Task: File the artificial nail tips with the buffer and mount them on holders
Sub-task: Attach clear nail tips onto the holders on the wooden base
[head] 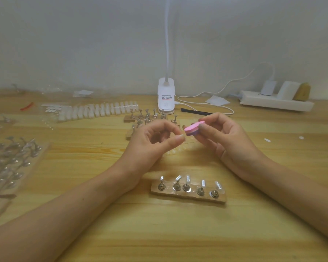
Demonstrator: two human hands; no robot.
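right hand (pixel 222 138) is gripping the pink buffer (pixel 192 128). left hand (pixel 155 138) is pinched up just beside it, can't tell what's in there.

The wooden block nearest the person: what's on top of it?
Five small metal holders stand in a row on the wooden block, each topped with a clear nail tip. How they fix to the wood is hidden under their bases.
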